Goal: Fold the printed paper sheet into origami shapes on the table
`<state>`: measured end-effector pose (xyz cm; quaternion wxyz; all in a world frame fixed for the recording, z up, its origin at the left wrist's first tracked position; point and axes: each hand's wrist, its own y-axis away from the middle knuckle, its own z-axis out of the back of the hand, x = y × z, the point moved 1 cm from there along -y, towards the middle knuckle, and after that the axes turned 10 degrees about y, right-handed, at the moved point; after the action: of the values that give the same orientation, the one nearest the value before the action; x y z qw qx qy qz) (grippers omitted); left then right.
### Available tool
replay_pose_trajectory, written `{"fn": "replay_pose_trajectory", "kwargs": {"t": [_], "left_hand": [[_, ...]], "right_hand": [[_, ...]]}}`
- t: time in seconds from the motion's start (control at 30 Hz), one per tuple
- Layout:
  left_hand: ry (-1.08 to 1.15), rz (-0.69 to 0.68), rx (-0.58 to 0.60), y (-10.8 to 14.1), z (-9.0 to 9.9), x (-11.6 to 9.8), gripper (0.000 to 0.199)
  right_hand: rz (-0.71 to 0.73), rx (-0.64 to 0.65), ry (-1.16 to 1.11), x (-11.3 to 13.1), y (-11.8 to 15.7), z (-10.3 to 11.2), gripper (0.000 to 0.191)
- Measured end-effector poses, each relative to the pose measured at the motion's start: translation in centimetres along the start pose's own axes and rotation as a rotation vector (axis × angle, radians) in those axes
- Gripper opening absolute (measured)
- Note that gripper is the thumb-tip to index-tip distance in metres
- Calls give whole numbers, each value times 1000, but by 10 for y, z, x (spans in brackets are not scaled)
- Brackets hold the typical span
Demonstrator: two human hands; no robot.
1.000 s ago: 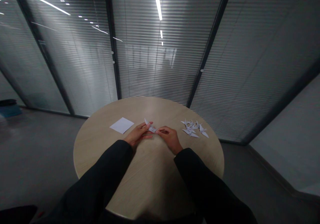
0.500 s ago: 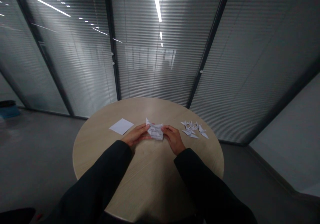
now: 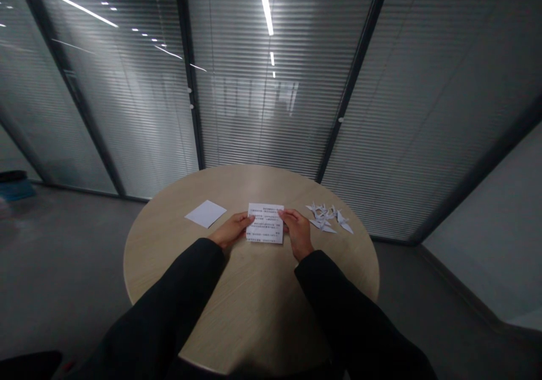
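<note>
Spread out square since a moment ago, pinching printed paper at both sides.
Gripping with left hand and right hand over table, between blank sheet left and folded papers right; best pressed lightly, edges level.

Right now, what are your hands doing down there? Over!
Left hand and right hand both gripping printed sheet, print showing. Nothing seen in its way. Plain-looking sheet to the left, folded paper shapes to the right.
</note>
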<state>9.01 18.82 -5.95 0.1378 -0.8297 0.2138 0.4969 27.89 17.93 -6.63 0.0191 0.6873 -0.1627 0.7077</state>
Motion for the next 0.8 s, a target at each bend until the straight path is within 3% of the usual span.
{"fn": "replay_pose_trajectory", "kwargs": {"t": [0.23, 0.6, 0.8], "left_hand": [[-2, 5, 20, 0, 4, 2, 21], [21, -89, -103, -3, 8, -1, 23], [46, -138, -195, -2, 7, -3, 22]], "right_hand": [[17, 2, 17, -4, -4, 1, 37], [30, 190, 54, -12, -5, -3, 54], [256, 199, 229, -6, 1, -5, 70]]}}
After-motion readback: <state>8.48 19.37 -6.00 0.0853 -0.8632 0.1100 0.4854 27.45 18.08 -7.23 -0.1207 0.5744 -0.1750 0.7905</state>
